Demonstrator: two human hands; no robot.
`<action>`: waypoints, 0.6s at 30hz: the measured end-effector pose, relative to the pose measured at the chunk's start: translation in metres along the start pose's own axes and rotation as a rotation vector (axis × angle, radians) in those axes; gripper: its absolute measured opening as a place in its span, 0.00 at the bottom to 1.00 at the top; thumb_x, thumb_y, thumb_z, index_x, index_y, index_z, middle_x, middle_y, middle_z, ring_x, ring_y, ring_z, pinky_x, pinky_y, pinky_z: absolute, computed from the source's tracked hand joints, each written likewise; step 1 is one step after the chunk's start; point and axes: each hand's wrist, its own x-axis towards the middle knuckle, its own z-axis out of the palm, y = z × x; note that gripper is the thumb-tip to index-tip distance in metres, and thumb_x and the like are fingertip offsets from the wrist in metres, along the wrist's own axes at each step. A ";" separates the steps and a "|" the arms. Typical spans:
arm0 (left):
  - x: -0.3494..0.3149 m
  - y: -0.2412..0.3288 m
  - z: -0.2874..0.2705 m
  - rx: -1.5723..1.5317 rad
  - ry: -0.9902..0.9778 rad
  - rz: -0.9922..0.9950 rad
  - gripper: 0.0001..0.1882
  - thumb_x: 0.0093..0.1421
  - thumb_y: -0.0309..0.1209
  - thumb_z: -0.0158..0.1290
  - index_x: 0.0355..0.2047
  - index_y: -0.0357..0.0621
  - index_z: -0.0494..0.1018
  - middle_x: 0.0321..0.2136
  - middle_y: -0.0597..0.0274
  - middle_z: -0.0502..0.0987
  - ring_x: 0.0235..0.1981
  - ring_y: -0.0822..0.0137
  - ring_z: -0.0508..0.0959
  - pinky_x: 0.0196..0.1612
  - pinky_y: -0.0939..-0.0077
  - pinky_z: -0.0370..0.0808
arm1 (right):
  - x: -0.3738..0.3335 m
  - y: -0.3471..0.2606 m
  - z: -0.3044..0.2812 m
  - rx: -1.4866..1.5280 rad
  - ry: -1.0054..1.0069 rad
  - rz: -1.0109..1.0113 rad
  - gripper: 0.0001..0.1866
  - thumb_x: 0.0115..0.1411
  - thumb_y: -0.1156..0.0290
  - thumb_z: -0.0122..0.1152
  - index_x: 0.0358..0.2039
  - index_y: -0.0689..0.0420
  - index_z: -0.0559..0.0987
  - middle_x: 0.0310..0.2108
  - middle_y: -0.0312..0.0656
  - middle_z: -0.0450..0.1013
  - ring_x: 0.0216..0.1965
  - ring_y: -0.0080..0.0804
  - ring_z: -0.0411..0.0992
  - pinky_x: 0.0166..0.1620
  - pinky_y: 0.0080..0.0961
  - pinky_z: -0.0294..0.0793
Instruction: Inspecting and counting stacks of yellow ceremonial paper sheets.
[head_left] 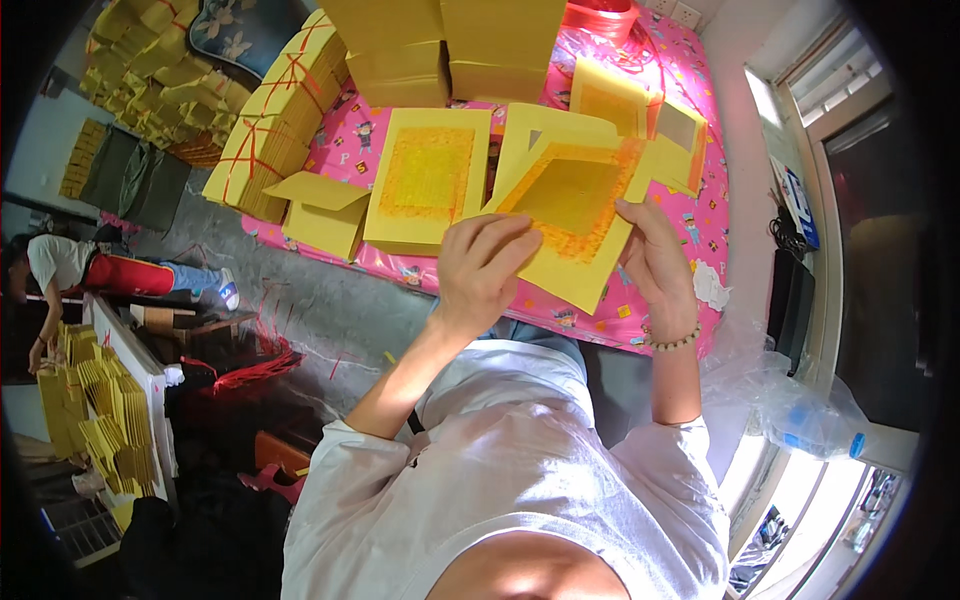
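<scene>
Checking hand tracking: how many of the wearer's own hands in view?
2: left hand at the left side of the orange-patterned yellow sheet, right hand at its right edge. Neither is hidden, though some fingers may be.

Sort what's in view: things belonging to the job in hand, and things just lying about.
Apparently part of the job:
orange-bordered yellow sheet, held by the left hand and right hand
yellow stack with an orange-edged patch

Probably just lying about:
crumpled white scrap
clear plastic container with a blue cap
red strands on the floor
</scene>
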 end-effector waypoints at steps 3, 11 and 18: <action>0.004 0.007 -0.003 0.005 -0.048 -0.007 0.21 0.38 0.15 0.49 0.36 0.43 0.76 0.38 0.60 0.77 0.41 0.58 0.75 0.42 0.66 0.70 | 0.004 0.003 -0.017 -0.016 0.008 0.045 0.20 0.62 0.70 0.51 0.55 0.60 0.65 0.51 0.41 0.70 0.51 0.29 0.70 0.55 0.28 0.69; 0.022 0.004 -0.013 -0.190 -0.017 -0.193 0.12 0.49 0.22 0.55 0.37 0.41 0.73 0.35 0.56 0.76 0.36 0.60 0.76 0.40 0.68 0.70 | 0.018 -0.011 0.000 -0.106 -0.038 -0.144 0.34 0.66 0.43 0.38 0.59 0.60 0.62 0.59 0.42 0.61 0.59 0.33 0.60 0.57 0.37 0.63; 0.025 -0.001 -0.018 -0.964 0.046 -0.553 0.09 0.60 0.23 0.52 0.41 0.37 0.73 0.35 0.57 0.79 0.37 0.73 0.76 0.39 0.78 0.72 | 0.050 0.005 0.009 -0.274 0.070 -0.309 0.33 0.66 0.43 0.35 0.59 0.58 0.63 0.56 0.42 0.64 0.59 0.31 0.59 0.60 0.32 0.56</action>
